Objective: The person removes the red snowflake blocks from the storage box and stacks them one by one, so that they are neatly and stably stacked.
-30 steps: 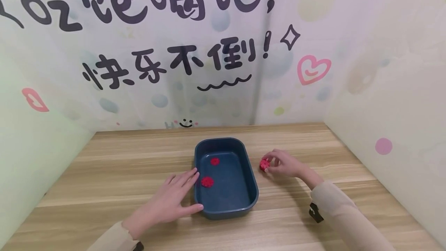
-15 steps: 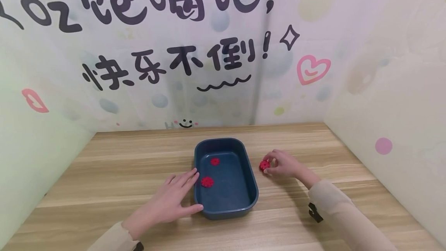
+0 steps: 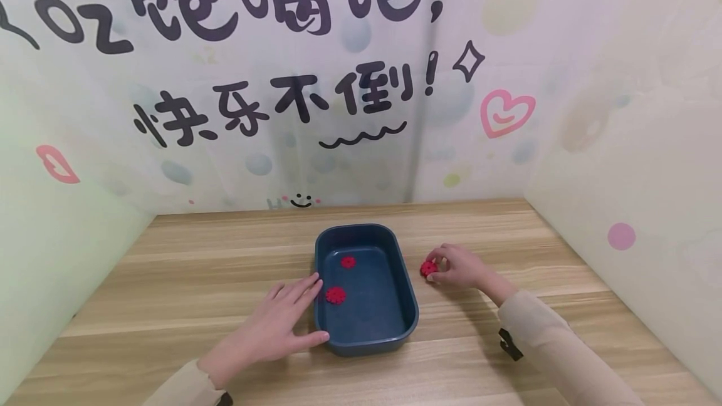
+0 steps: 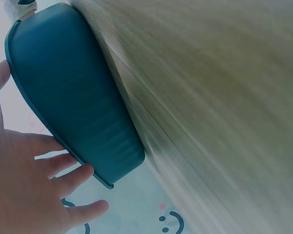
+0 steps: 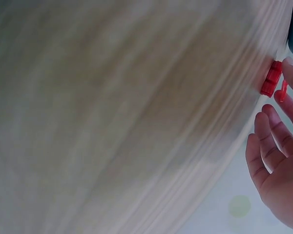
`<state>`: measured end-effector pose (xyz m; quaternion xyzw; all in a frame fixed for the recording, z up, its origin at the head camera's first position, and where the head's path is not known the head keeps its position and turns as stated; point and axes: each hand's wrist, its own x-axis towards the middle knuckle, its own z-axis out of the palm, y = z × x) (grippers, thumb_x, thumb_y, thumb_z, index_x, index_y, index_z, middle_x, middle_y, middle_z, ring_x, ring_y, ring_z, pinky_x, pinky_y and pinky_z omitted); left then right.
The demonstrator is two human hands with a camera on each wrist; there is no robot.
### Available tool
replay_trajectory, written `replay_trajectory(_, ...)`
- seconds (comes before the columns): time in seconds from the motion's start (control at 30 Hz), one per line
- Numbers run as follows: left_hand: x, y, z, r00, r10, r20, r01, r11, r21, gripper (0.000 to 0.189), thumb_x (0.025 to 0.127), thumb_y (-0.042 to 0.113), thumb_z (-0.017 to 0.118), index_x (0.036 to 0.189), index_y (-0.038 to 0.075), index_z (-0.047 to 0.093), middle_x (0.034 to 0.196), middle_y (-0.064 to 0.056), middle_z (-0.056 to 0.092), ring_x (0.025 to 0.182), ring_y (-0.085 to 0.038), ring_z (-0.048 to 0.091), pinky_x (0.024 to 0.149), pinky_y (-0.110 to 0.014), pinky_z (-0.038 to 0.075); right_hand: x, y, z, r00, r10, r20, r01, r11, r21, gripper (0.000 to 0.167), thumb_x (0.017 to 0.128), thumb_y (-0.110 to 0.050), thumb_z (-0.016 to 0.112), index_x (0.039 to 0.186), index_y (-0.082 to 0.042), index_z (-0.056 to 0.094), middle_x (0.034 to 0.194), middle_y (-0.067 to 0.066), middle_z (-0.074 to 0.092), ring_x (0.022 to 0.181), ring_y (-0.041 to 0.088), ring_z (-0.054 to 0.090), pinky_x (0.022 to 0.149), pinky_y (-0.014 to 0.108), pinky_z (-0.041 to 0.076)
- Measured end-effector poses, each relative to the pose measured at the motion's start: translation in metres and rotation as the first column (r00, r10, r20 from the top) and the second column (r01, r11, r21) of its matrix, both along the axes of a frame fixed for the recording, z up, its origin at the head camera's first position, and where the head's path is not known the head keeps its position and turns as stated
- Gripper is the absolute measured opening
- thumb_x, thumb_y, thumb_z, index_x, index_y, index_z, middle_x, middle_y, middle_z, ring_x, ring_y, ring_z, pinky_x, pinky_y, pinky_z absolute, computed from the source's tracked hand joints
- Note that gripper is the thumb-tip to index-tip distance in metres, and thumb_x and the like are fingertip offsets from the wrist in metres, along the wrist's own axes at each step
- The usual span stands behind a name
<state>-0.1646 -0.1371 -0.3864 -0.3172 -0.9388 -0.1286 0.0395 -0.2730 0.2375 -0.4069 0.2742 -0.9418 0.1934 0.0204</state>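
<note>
A dark blue rectangular tray [image 3: 366, 344] stands on the table with two red notched plastic discs inside, a farther one [image 3: 348, 262] and a nearer one [image 3: 335, 295]. My left hand [image 3: 271, 326] touches the tray's left rim with spread, fairly straight fingers; the left wrist view shows thumb and fingers [image 4: 74, 180] along that rim. To the right of the tray, my right hand [image 3: 459, 266] pinches a thin red notched disc [image 5: 283, 91] between thumb and finger. Right beside it on the table are more red discs [image 5: 271, 79], seemingly stacked; their number cannot be told.
The wood-grain table [image 3: 214, 249] extends to both sides of the tray. A printed curtain [image 3: 316, 161] with dark lettering closes off the back, and pale walls [image 3: 637, 161] flank the table. A black strap [image 3: 510, 344] hangs at the right sleeve.
The right thumb and fingers have shifted very slightly at the red discs. The left hand, the tray and the two discs inside it stay where they were.
</note>
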Motion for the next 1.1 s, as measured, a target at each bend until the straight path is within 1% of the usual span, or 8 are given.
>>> replay_trajectory(0.17,0.0002,0.0,-0.0003,1.0,0.005,0.005,-0.005,1.0,0.0,0.082,0.078,0.062,0.048,0.136,0.006,0.033,0.141,-0.007,0.027,0.124,-0.022,0.027,0.096,-0.051,0.021,0.0,0.0003,0.0,1.0,-0.013,0.02,0.013,1.0,0.007,0.029,0.074,-0.023,0.071,0.097,-0.01,0.062,0.084,0.001,0.054,0.066,0.012,0.047,0.059,0.029,0.04)
replay_trajectory(0.47,0.0007,-0.0003,0.0003,1.0,-0.002,0.001,0.002,1.0,0.001,0.082,0.078,0.062,0.048,0.137,0.007,0.033,0.141,-0.007,0.026,0.124,-0.022,0.027,0.096,-0.05,0.021,-0.0002,-0.0006,-0.0006,1.0,0.005,0.007,-0.005,1.0,0.012,0.03,0.074,-0.025,0.071,0.097,-0.009,0.062,0.083,0.001,0.054,0.064,0.012,0.045,0.058,0.029,0.039)
replay_trajectory(0.73,0.0003,-0.0007,-0.0007,1.0,-0.009,-0.013,0.009,1.0,0.008,0.082,0.078,0.061,0.049,0.136,0.006,0.034,0.141,-0.008,0.028,0.123,-0.023,0.028,0.096,-0.051,0.021,-0.0007,0.0003,-0.002,1.0,-0.002,-0.001,0.002,1.0,0.016,0.03,0.073,-0.025,0.072,0.097,-0.009,0.062,0.081,-0.001,0.053,0.065,0.011,0.046,0.058,0.029,0.039)
replay_trajectory(1.1,0.0005,-0.0013,-0.0009,1.0,0.0,0.002,0.0,1.0,-0.001,0.082,0.078,0.063,0.046,0.137,0.007,0.033,0.141,-0.006,0.026,0.124,-0.021,0.026,0.097,-0.05,0.02,-0.0013,-0.0006,-0.0024,1.0,-0.014,0.013,0.014,1.0,0.024,0.031,0.073,-0.026,0.072,0.097,-0.01,0.062,0.081,-0.002,0.053,0.065,0.011,0.045,0.058,0.029,0.039)
